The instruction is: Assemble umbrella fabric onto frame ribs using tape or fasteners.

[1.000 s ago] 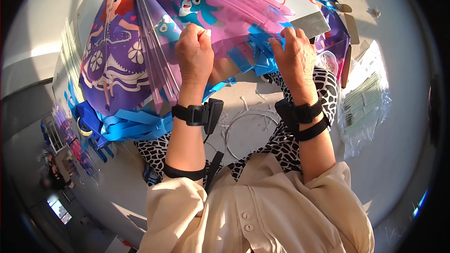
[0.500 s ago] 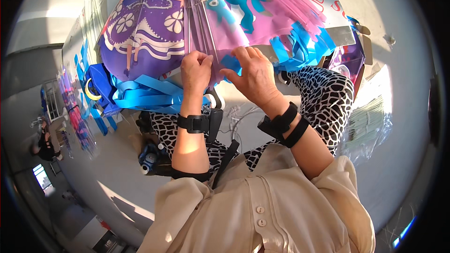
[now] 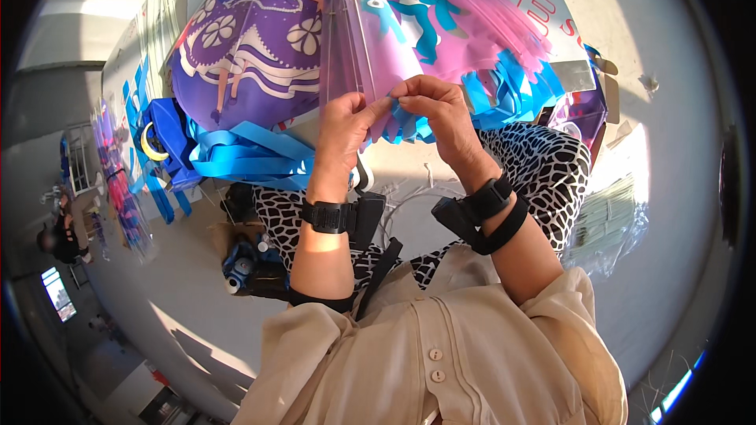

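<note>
Kite [image 3: 260,55] purple with white flowers and a blue cartoon bird; ribbons [image 3: 244,159] bright blue; trousers [image 3: 543,173] black-and-white spotted

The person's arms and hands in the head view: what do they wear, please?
Both hands are bare: left hand, right hand. Each wrist carries a black strap with a boxy black device: left wrist band, right wrist band, the right one with a second black strap below it. Loose cream fabric sleeves are pushed up toward the elbows. A black band edges the left sleeve.

Pale sunlit floor [image 3: 669,212], window [image 3: 57,293] at lower left, hard shadows
</note>
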